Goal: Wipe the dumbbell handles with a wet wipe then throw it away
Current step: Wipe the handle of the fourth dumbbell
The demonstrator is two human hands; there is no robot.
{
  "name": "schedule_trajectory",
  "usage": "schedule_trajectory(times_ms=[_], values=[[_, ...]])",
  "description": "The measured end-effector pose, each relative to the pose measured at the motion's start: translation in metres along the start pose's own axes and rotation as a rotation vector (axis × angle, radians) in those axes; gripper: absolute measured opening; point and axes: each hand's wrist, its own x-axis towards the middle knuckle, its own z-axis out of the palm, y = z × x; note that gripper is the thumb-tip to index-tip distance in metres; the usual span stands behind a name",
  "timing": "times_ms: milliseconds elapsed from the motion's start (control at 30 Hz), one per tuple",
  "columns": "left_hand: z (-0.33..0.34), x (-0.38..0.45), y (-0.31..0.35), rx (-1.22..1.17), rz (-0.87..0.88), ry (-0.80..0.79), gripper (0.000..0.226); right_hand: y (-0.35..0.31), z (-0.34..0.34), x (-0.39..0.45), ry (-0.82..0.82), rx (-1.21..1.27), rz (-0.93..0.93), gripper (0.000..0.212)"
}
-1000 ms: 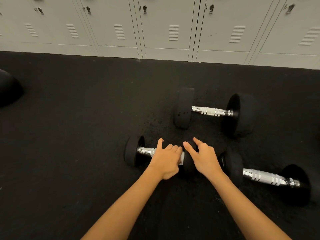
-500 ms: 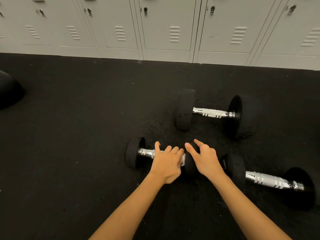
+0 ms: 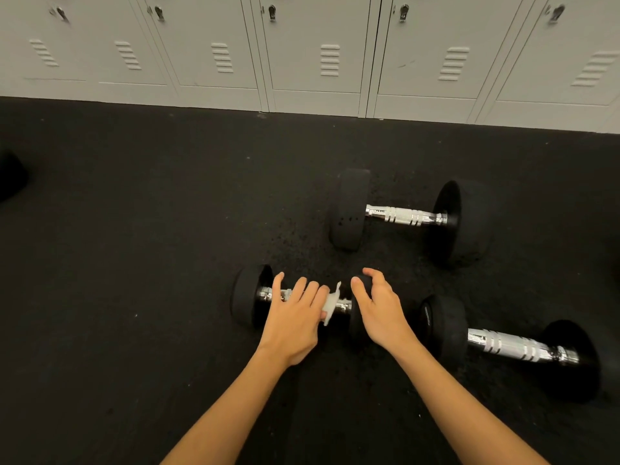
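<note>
Three black dumbbells with chrome handles lie on the dark floor. The small near dumbbell (image 3: 246, 297) lies under both hands. My left hand (image 3: 295, 318) lies over its chrome handle and presses a white wet wipe (image 3: 332, 302) onto it; the wipe sticks out past my fingers on the right. My right hand (image 3: 377, 307) rests on that dumbbell's right black head, fingers curled over it. A larger dumbbell (image 3: 406, 216) lies behind, and another dumbbell (image 3: 510, 345) lies to the right of my right hand.
A row of pale grey lockers (image 3: 315, 52) lines the far edge of the black rubber floor (image 3: 134, 263). A dark rounded object (image 3: 11, 177) sits at the left edge of view.
My left hand has slid left along the handle, so the wipe now shows between the two hands. My right hand has stayed on the dumbbell's right head.
</note>
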Motion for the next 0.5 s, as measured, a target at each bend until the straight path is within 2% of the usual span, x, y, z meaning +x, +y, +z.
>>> schedule_trajectory(times_ms=[167,367,500], values=[[-0.005,0.011,0.024,0.079,0.146,-0.034,0.045,0.002,0.002,0.002,0.004,-0.006,-0.013,0.053],[-0.008,0.023,0.029,0.066,0.16,-0.098,0.05,0.003,0.003,0.003,0.022,-0.009,-0.026,0.051],[-0.023,0.038,0.021,-0.023,0.181,-0.27,0.047,0.003,0.001,0.006,0.01,-0.014,-0.024,0.051]])
